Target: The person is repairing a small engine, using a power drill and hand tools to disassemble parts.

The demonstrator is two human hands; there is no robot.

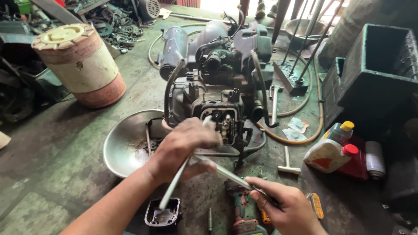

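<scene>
Already the engine at the scene's centre stands with its valve cover off, lying near on the floor, valve gear bare. Left hand closes around a pale hose before the opening; right hand, nearer and rightward, grips a metal tool.

The left hand hides part of the engine; the drill runs off the bottom edge.
</scene>
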